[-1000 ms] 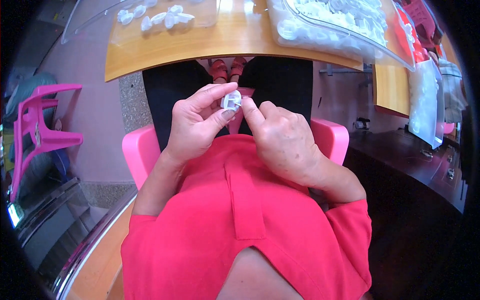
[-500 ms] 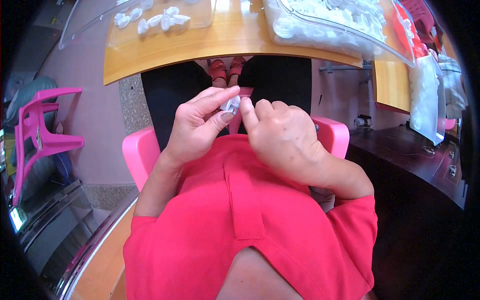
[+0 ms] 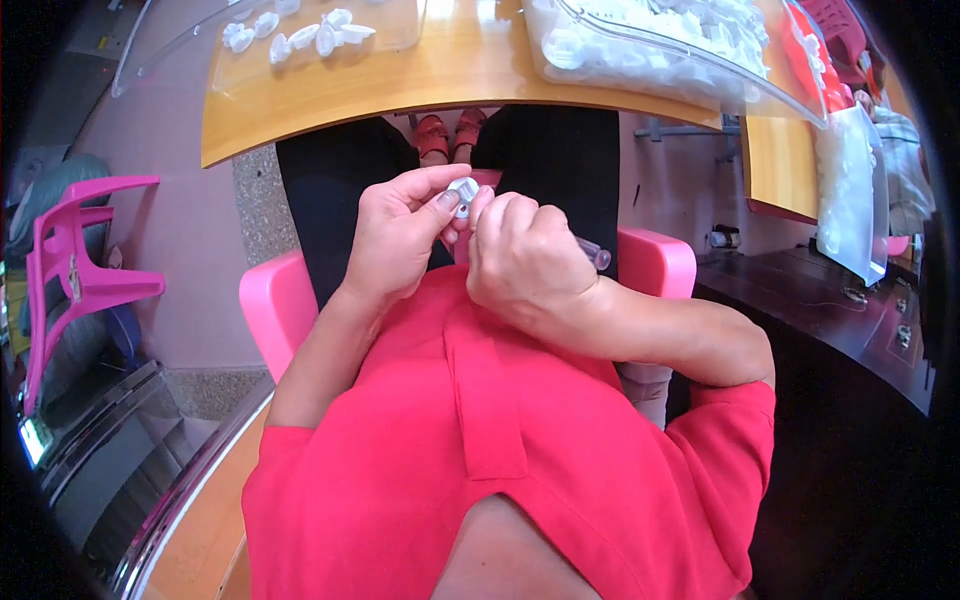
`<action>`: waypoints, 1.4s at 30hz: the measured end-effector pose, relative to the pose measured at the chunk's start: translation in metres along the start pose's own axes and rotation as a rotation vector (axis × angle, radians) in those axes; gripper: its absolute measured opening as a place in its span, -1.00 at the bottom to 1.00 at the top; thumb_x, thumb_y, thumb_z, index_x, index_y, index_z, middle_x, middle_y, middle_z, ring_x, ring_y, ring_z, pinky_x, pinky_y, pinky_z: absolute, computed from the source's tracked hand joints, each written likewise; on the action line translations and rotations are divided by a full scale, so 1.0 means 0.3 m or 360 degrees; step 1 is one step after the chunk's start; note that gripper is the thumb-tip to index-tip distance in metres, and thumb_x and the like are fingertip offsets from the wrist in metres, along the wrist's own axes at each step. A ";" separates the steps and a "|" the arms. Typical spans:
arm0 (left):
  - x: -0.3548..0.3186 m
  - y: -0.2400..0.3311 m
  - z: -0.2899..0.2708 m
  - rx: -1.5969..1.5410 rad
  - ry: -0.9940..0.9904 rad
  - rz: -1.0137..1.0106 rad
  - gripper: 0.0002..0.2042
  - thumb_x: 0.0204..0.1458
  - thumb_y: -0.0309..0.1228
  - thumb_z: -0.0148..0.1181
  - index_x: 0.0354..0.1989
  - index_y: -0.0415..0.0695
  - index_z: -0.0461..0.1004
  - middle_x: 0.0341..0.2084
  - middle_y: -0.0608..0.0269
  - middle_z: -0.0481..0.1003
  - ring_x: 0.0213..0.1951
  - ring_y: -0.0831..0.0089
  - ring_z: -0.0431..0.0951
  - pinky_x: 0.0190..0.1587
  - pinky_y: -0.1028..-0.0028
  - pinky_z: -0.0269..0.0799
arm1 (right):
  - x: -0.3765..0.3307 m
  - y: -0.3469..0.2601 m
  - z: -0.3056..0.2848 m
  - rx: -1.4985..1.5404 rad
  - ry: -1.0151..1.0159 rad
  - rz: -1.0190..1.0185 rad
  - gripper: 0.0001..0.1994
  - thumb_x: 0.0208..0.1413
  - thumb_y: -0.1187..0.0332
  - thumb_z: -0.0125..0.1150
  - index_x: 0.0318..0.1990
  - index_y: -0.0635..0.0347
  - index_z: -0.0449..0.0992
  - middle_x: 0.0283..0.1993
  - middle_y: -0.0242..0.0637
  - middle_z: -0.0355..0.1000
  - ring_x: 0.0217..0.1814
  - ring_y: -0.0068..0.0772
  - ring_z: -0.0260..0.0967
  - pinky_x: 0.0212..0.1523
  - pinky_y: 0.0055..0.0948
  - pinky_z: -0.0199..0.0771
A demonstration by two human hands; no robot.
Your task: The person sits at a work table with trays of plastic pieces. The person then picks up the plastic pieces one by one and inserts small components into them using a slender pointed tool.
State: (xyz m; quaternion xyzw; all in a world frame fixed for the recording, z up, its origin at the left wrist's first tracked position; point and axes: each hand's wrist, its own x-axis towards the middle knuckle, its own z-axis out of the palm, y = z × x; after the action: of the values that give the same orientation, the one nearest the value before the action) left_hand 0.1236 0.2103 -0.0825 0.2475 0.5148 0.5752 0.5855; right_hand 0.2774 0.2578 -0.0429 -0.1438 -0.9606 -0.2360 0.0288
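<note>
A: ok so what's changed from a second ago?

B: mostly the right hand [image 3: 530,265]. It's rolled over and the elbow has swung out, so a dark handle [image 3: 596,255] now pokes out behind it. A second ago you could see a thin metal tip at the white piece instead.

A: and the hands right now?

B: close together over the lap. The left hand [image 3: 400,230] has the small white plastic piece [image 3: 463,190] pinched between thumb and forefinger. The right is curled round the handle, fingertips right by the piece. Can't tell if the tip is in it, the fingers block that.

A: so the piece isn't on the desk [image 3: 400,90]?

B: nope, held up just short of the front edge, above the dark trousers [image 3: 560,160].

A: what's on the desk then?

B: clear tray [image 3: 160,69] on the left with a few loose white parts [image 3: 328,38], and a clear bin [image 3: 770,100] on the right heaped with lots more.

A: anything further out?

B: pink armchair [image 3: 275,305] under the person, another pink chair [image 3: 85,270] off left, and a translucent container [image 3: 848,190] over on the far right.
</note>
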 end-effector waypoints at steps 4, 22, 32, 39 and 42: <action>-0.006 0.043 -0.009 -0.0217 -0.0144 0.0052 -0.72 0.12 -0.60 0.05 0.02 -0.37 0.40 -0.31 0.14 0.53 -0.38 0.57 0.48 -0.38 0.62 0.44 | 0.000 0.032 -0.010 0.0362 0.0108 0.0235 -0.66 -0.10 0.40 0.09 -0.16 0.48 0.48 -0.53 -0.31 0.26 -0.50 -0.43 0.26 -0.63 -0.52 0.20; -0.040 0.066 -0.026 -0.0125 -0.0233 -0.0003 -0.75 0.11 -0.61 0.04 -0.03 -0.38 0.43 -0.35 0.11 0.53 -0.45 0.53 0.48 -0.39 0.59 0.45 | -0.003 0.063 -0.070 0.0360 0.0041 -0.0069 -0.69 -0.11 0.36 0.08 -0.23 0.44 0.47 -0.54 -0.33 0.19 -0.50 -0.48 0.19 -0.61 -0.54 0.12; -0.044 0.071 -0.016 0.0226 -0.0319 -0.0050 -0.79 0.12 -0.59 0.05 -0.09 -0.37 0.47 -0.43 0.26 0.52 -0.46 0.64 0.44 -0.38 0.64 0.42 | 0.026 0.125 -0.110 0.0350 -0.0291 -0.0546 -0.83 -0.18 0.37 0.08 -0.54 0.33 0.45 -0.57 -0.35 0.23 -0.53 -0.48 0.18 -0.64 -0.53 0.11; -0.009 0.074 -0.058 -0.0009 -0.0483 -0.0044 -0.72 0.13 -0.50 0.08 0.00 -0.34 0.38 -0.31 0.15 0.51 -0.42 0.52 0.50 -0.39 0.57 0.45 | -0.004 0.094 -0.062 0.0655 -0.0027 0.0063 -0.71 -0.10 0.41 0.07 -0.22 0.44 0.44 -0.52 -0.30 0.25 -0.50 -0.39 0.28 -0.56 -0.42 0.29; -0.013 0.078 -0.075 -0.0176 -0.0527 -0.0027 -0.71 0.14 -0.44 0.08 0.00 -0.32 0.34 -0.29 0.12 0.51 -0.42 0.47 0.51 -0.39 0.55 0.45 | -0.028 0.115 -0.089 0.0809 0.0022 0.0233 -0.60 -0.11 0.47 0.08 -0.05 0.44 0.42 -0.50 -0.29 0.25 -0.50 -0.37 0.28 -0.54 -0.38 0.33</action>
State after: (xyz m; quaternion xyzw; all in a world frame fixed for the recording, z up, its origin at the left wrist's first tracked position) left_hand 0.0945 0.2048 -0.0683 0.3021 0.3809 0.5490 0.6799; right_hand 0.2951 0.2724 -0.0050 -0.1995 -0.9759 0.0147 0.0876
